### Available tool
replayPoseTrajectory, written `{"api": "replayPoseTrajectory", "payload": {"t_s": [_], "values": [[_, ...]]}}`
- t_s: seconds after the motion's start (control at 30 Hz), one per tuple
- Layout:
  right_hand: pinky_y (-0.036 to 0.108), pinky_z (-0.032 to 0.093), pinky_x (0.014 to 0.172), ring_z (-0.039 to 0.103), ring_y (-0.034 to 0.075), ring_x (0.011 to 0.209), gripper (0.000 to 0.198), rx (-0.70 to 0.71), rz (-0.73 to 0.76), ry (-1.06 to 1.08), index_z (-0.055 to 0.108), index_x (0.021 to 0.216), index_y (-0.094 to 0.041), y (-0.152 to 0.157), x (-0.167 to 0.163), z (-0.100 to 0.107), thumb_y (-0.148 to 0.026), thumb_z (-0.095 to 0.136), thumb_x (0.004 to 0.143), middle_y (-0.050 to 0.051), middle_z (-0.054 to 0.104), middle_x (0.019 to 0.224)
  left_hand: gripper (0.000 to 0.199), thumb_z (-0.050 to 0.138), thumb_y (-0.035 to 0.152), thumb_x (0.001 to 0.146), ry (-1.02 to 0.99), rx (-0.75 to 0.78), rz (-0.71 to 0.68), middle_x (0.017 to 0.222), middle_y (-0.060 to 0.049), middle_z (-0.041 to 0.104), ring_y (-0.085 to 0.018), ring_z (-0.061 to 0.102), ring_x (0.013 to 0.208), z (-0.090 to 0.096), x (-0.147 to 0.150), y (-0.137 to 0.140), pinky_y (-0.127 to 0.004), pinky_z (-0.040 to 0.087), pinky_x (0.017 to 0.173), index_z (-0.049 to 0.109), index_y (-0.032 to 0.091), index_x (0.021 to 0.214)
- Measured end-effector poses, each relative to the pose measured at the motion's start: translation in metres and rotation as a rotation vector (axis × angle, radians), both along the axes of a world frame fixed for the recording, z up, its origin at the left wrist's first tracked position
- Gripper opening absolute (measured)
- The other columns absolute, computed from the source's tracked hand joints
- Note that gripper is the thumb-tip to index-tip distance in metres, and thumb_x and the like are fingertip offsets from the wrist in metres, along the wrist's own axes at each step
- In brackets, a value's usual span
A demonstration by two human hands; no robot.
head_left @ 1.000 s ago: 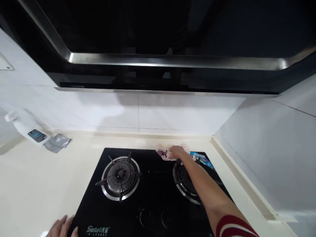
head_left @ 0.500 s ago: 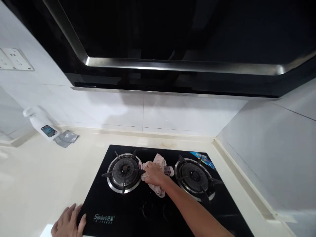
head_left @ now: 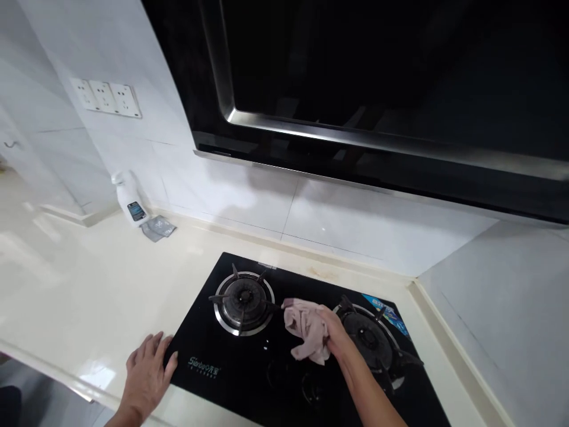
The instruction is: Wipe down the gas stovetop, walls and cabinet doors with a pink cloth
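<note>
My right hand grips a crumpled pale pink cloth between the two burners of a black glass gas stove. Part of the cloth hangs down over the glass, and my fingers are partly hidden behind it. To its left is the left burner with its metal ring and pan supports; the right burner lies partly behind my right forearm. My left hand rests with fingers spread on the pale countertop, its fingertips at the stove's front left edge. It holds nothing.
A black range hood hangs low over the stove. Against the back wall stand a white bottle and a grey packet on the countertop. Wall sockets are above. A blue sticker marks the stove's far right corner.
The view has swung left. My right hand has lifted the cloth from lying spread on the glass into a gathered bunch. My left hand stays by the stove's edge.
</note>
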State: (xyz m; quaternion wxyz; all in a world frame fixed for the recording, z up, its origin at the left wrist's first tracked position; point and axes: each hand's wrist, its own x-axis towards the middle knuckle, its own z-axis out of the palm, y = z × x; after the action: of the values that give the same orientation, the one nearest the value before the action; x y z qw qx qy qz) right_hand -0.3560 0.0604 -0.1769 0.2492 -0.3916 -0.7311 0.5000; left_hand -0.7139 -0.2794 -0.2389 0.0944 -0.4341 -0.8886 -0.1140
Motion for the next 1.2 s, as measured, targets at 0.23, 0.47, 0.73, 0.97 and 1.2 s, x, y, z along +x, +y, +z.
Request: {"api": "replayPoseTrajectory", "payload": {"t_s": [0.23, 0.47, 0.73, 0.97, 1.2], "values": [[0.041, 0.054, 0.089, 0.067, 0.028, 0.104, 0.055, 0.171, -0.21, -0.1, 0.058, 0.129, -0.018, 0.032, 0.033, 0.02, -0.04, 0.031, 0.087, 0.014, 0.07, 0.113, 0.053, 0.033, 0.046, 0.097, 0.019, 0.003, 0.0, 0.14, -0.015, 0.058, -0.033, 0.041, 0.139, -0.001, 0.001, 0.001, -0.051, 0.035, 0.108, 0.063, 0.018, 0.13], [0.043, 0.044, 0.106, 0.053, 0.027, 0.127, 0.055, 0.425, -0.195, -0.358, 0.059, 0.136, -0.027, 0.04, 0.037, 0.03, -0.032, 0.041, 0.084, 0.011, 0.049, 0.144, 0.054, 0.032, 0.049, 0.098, 0.0, -0.003, -0.014, 0.139, -0.015, 0.058, -0.034, 0.041, 0.139, -0.001, 0.0, 0.0, -0.051, 0.034, 0.109, 0.062, 0.018, 0.13], [0.043, 0.041, 0.103, 0.048, 0.03, 0.131, 0.058, 0.48, 0.197, -0.861, 0.056, 0.139, -0.032, 0.011, -0.034, 0.0, -0.029, 0.063, 0.081, 0.011, 0.046, 0.148, 0.053, 0.032, 0.048, 0.098, -0.01, 0.003, -0.012, 0.14, -0.015, 0.057, -0.034, 0.04, 0.139, 0.0, 0.0, -0.001, -0.052, 0.035, 0.108, 0.062, 0.017, 0.13], [0.054, 0.044, 0.098, 0.05, 0.036, 0.128, 0.053, 0.449, 0.063, -1.019, 0.062, 0.129, -0.023, 0.09, -0.022, 0.013, -0.01, 0.049, 0.08, 0.016, 0.051, 0.143, 0.051, 0.036, 0.046, 0.098, -0.035, -0.021, -0.011, 0.141, -0.015, 0.057, -0.035, 0.04, 0.139, 0.007, 0.006, -0.001, -0.053, 0.034, 0.111, 0.063, 0.017, 0.13], [0.054, 0.045, 0.097, 0.048, 0.037, 0.128, 0.055, 0.465, 0.03, -1.033, 0.055, 0.137, -0.023, 0.107, -0.068, 0.003, -0.017, 0.047, 0.083, 0.014, 0.042, 0.152, 0.05, 0.037, 0.045, 0.098, -0.019, -0.002, -0.018, 0.141, -0.015, 0.057, -0.036, 0.04, 0.139, 0.002, 0.007, -0.004, -0.054, 0.033, 0.111, 0.062, 0.018, 0.131]]}}
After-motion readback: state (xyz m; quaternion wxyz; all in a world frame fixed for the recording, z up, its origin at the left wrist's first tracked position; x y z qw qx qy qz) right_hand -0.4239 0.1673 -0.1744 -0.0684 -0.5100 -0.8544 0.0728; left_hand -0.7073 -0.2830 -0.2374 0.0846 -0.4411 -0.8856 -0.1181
